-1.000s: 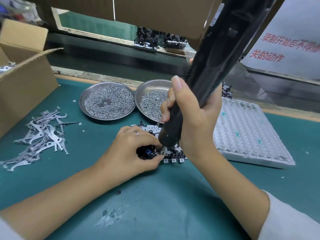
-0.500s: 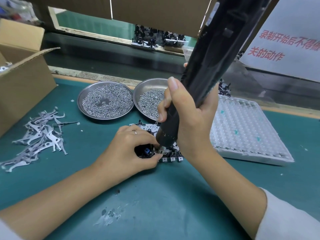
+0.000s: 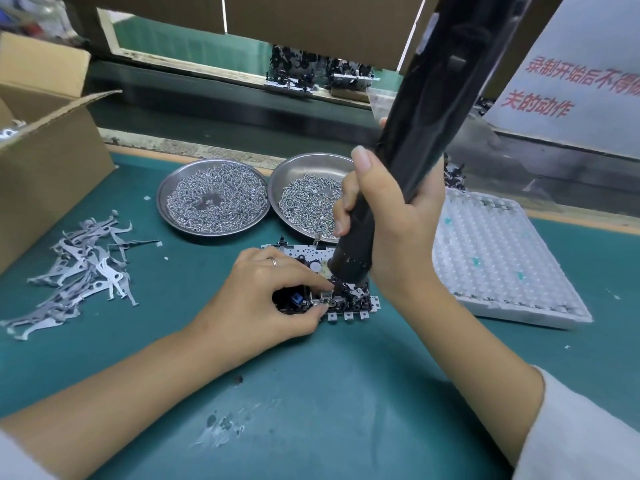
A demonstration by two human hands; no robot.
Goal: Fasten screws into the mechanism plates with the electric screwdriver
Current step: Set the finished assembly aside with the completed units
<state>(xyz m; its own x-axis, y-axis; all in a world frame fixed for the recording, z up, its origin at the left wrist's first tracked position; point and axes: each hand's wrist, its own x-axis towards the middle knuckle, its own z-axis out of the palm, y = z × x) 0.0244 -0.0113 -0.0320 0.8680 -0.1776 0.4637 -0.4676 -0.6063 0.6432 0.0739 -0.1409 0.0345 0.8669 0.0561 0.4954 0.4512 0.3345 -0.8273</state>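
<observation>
A metal mechanism plate [image 3: 349, 301] with black parts and a small blue piece lies flat on the green mat at the centre. My left hand [image 3: 266, 299] rests on its left half, thumb and forefinger pinching a small metal part on the plate. My right hand [image 3: 391, 237] grips the black electric screwdriver [image 3: 426, 126], which leans up to the right; its tip points down onto the plate just right of my left fingertips. Two round steel dishes hold screws, the left dish [image 3: 213, 197] and the right dish [image 3: 304, 199], right behind the plate.
A pile of flat metal levers [image 3: 79, 271] lies at the left. An open cardboard box [image 3: 45, 143] stands at the far left. A white dimpled tray [image 3: 498, 261] sits at the right. More mechanisms [image 3: 318, 72] stand beyond a conveyor at the back.
The screwdriver tip has lifted slightly off the plate and my left fingertips have shifted toward it. Both hands stay over the plate.
</observation>
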